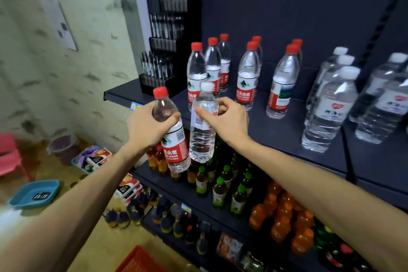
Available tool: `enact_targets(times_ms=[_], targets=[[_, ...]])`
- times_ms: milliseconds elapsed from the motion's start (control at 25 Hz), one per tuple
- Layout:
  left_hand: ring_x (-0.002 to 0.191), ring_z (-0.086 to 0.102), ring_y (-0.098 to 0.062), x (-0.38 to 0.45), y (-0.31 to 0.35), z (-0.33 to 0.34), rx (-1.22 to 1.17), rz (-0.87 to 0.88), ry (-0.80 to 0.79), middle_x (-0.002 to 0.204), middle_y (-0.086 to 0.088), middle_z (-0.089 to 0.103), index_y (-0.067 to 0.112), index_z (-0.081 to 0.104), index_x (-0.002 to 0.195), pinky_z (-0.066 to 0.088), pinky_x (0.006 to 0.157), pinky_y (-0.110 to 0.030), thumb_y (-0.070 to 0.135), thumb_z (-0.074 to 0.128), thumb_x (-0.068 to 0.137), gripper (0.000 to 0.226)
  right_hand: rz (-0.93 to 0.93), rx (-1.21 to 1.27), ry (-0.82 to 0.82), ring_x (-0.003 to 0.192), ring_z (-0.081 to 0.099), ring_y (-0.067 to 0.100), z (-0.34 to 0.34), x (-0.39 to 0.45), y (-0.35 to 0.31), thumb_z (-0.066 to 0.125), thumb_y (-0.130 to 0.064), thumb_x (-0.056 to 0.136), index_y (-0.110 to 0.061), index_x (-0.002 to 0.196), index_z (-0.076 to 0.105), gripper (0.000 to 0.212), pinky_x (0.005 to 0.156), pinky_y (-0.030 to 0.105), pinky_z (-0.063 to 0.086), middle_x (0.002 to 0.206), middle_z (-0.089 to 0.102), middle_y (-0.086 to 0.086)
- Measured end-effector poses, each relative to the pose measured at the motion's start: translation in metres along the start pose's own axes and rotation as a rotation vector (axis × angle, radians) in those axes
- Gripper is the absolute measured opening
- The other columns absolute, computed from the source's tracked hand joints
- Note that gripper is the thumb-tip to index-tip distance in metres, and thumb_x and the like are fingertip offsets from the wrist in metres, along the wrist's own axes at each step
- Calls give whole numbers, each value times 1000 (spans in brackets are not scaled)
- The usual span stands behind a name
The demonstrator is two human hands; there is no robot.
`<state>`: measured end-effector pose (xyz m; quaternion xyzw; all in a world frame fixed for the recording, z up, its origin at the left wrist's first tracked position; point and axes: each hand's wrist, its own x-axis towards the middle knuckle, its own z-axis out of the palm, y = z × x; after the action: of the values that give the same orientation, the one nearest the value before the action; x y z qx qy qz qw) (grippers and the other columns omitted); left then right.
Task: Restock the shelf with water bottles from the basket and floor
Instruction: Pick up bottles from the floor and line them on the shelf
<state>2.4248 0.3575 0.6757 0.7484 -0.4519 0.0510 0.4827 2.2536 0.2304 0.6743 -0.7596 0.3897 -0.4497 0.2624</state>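
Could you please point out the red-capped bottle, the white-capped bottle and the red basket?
red-capped bottle [176, 150]: head view, on its red label.
white-capped bottle [202, 141]: head view, on its clear ribbed body.
red basket [139, 260]: head view, on its mesh wall.

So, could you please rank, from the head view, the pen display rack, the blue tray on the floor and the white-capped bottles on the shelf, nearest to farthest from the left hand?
1. Pen display rack: on the shelf's left end, just above and behind the left hand.
2. Blue tray: on the floor, lower left.
3. White-capped bottles: on the shelf, far right.
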Motion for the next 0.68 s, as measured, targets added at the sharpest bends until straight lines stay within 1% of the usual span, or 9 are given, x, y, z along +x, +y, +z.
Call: enact_targets(times_ms=[40, 80, 160, 240, 360, 440, 520, 600, 680], targets=[[68, 62, 9, 4, 9, 2, -22, 33, -11, 66, 30, 66, 40, 63, 69, 41, 62, -23, 57, 72, 76, 21, 5, -7, 49, 59, 57, 11, -11, 4, 0, 69, -83, 66, -23, 83, 67, 62, 66, 40, 53, 59, 60, -2], [73, 65, 9, 8, 19, 5, -50, 64, -11, 73, 30, 70, 39, 69, 78, 48, 66, -27, 59, 74, 76, 20, 15, -1, 96, 58, 54, 13, -21, 8, -1, 69, -83, 66, -19, 82, 66, 66, 65, 42, 52, 59, 56, 0], [82, 71, 1, 16, 37, 12, -108, 100, 4, 84, 19, 77, 35, 75, 91, 58, 76, -39, 64, 74, 75, 34, 52, 35, 172, 56, 49, 13, -42, 14, -3, 70, -83, 65, -18, 81, 65, 67, 65, 44, 50, 58, 53, 1], [83, 72, -7, 22, 56, 19, -144, 124, 19, 84, 13, 77, 32, 76, 93, 58, 78, -44, 68, 73, 74, 40, 52, 42, 213, 57, 54, 12, -62, 15, -6, 70, -83, 65, -22, 80, 64, 63, 64, 42, 52, 61, 61, -1], [80, 71, -8, 28, 84, 29, -174, 149, 33, 80, 11, 76, 33, 77, 88, 58, 77, -42, 71, 70, 73, 42, 43, -7, 245, 65, 62, 15, -90, 16, -12, 70, -83, 66, -23, 81, 65, 62, 65, 36, 51, 68, 67, 1], [80, 71, -7, 29, 102, 34, -192, 189, 15, 80, 12, 76, 33, 76, 87, 57, 77, -40, 71, 70, 74, 41, 69, -25, 284, 62, 60, 15, -109, 14, -13, 69, -84, 65, -22, 76, 64, 63, 64, 36, 51, 64, 63, 0], [79, 71, -8, 25, 116, 39, -204, 228, -16, 79, 10, 76, 32, 76, 86, 57, 76, -39, 70, 69, 75, 40, 88, -42, 312, 57, 54, 13, -126, 8, -10, 69, -84, 65, -23, 69, 58, 62, 63, 37, 50, 57, 55, -3], [75, 70, -8, 19, 128, 44, -214, 253, -30, 76, 9, 75, 31, 75, 84, 55, 73, -37, 70, 68, 75, 41, 86, -66, 335, 59, 57, 15, -140, 0, -7, 70, -83, 65, -23, 74, 62, 61, 66, 39, 52, 57, 54, -4], [71, 66, -2, 15, 138, 50, -235, 270, -59, 72, 10, 72, 29, 74, 83, 50, 68, -30, 69, 69, 75, 41, 99, -97, 348, 61, 59, 13, -151, -11, -3, 70, -84, 64, -24, 84, 67, 63, 68, 40, 54, 58, 56, -5]])
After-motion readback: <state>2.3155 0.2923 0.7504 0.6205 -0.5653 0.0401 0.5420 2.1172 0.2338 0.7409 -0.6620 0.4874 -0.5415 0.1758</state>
